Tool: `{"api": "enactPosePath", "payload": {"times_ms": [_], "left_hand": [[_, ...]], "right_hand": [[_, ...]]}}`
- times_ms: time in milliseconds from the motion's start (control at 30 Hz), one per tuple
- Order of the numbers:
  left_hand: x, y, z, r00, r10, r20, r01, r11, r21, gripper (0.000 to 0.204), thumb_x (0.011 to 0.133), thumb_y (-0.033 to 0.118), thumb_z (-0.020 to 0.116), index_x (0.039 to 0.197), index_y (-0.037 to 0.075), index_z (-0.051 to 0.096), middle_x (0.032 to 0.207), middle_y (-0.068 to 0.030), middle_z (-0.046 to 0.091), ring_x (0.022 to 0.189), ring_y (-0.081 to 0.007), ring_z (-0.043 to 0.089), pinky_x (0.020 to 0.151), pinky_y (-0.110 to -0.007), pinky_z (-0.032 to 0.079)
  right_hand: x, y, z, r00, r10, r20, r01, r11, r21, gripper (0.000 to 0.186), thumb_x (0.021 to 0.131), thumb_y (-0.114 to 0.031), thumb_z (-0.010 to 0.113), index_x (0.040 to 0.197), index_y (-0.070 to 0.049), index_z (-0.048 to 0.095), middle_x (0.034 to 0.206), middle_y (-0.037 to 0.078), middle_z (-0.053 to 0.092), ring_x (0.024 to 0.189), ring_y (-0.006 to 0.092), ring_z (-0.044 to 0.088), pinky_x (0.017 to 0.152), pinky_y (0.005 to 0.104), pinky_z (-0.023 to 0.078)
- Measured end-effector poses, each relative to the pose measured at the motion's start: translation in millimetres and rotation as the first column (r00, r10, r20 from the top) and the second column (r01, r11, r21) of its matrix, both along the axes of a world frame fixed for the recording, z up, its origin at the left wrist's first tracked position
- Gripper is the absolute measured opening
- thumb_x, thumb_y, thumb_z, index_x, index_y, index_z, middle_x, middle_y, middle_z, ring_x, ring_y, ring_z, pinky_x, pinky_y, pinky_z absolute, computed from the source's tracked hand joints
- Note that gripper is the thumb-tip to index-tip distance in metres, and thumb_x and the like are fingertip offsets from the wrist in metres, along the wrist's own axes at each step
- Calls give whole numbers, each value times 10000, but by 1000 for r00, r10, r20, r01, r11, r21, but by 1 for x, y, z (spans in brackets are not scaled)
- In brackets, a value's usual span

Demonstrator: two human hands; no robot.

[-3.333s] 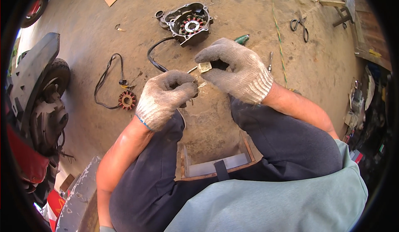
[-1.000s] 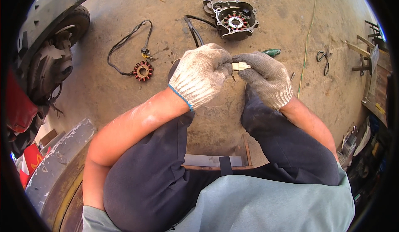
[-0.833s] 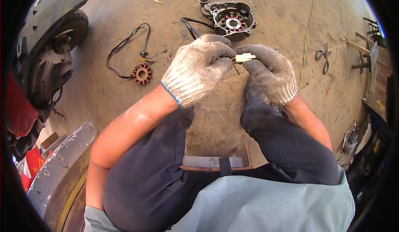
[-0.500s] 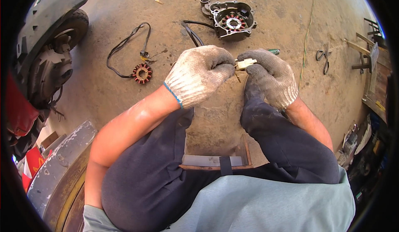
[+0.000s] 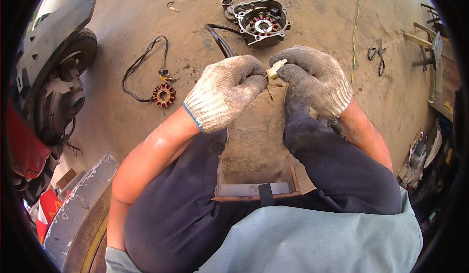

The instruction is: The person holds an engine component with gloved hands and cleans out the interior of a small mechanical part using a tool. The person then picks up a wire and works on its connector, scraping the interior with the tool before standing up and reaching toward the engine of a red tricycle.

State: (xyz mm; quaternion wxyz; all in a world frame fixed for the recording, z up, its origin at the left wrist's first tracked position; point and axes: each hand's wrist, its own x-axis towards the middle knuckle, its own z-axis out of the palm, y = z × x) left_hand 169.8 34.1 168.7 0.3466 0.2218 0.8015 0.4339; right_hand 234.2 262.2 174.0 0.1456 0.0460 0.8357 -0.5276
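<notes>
The right hand's [image 5: 315, 80] gloved fingers [image 5: 288, 70] pinch a small pale connector [image 5: 275, 69] at its upper end. The left hand's [image 5: 225, 89] fingers [image 5: 254, 75] are curled tight and press together on thin wire ends [image 5: 270, 91] just below the connector; what exactly they grip is hidden by the glove. Both hands meet above the knees, over the concrete floor [image 5: 312, 9].

At 12 o'clock from the hands lies an engine cover [image 5: 261, 22] with a copper-wound stator inside, a black cable [image 5: 220, 36] running from it toward the left hand. At 9 o'clock, well apart, a loose stator [image 5: 163, 95] lies with its black lead [image 5: 139, 70] looped on the floor. At 3 o'clock, scissors [image 5: 377, 58] lie near a green wire [image 5: 355, 33]. Far at 9 o'clock stands a motorcycle wheel [image 5: 61, 87]. At 6 o'clock, between the legs, a low stool [image 5: 254, 191] shows.
</notes>
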Motion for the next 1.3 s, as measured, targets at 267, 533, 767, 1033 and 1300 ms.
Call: {"api": "enactPosePath", "payload": {"times_ms": [267, 533, 767, 1033, 1300], "left_hand": [[8, -9, -4, 964, 95, 248, -89, 995, -37, 252, 981, 164, 672, 1137, -27, 723, 965, -71, 750, 903, -122, 673, 847, -319, 547], [15, -5, -3, 934, 165, 316, -230, 956, 180, 249, 986, 58, 679, 1221, -18, 713, 1036, -58, 757, 928, -85, 668, 849, -282, 563], [16, -11, -7, 913, 178, 367, -261, 946, 191, 257, 967, 25, 697, 1219, -18, 712, 1074, -59, 762, 981, -99, 682, 886, -295, 569], [17, -12, -13, 928, 161, 336, -242, 947, 213, 236, 952, 0, 703, 1186, -10, 736, 1085, -54, 764, 994, -102, 685, 899, -303, 572], [15, -7, -8, 976, 157, 151, -183, 968, 173, 260, 931, 28, 780, 1184, -16, 737, 1099, -38, 742, 981, -102, 677, 882, -287, 566]], "right_hand": [[2, 1, -7, 988, -129, 87, 140, 981, -132, 369, 966, -245, 743, 1254, -15, 723, 1185, 150, 746, 1121, 224, 705, 974, 349, 555], [6, -10, -13, 774, 208, -598, -164, 978, 128, 463, 767, -132, 908, 1183, -41, 726, 1071, 161, 719, 975, 364, 702, 848, 441, 563], [9, -18, -16, 743, 104, -661, -65, 994, 84, 309, 777, -159, 849, 1058, -75, 755, 910, 127, 706, 859, 362, 685, 749, 472, 549], [10, -16, -19, 705, 104, -701, -72, 995, 75, 356, 758, -150, 836, 1099, -88, 754, 913, 118, 706, 840, 357, 682, 735, 477, 548], [10, -13, -18, 652, 152, -743, -71, 988, 139, 464, 750, -170, 847, 1193, -98, 730, 916, 113, 703, 850, 350, 686, 754, 474, 555]]}}
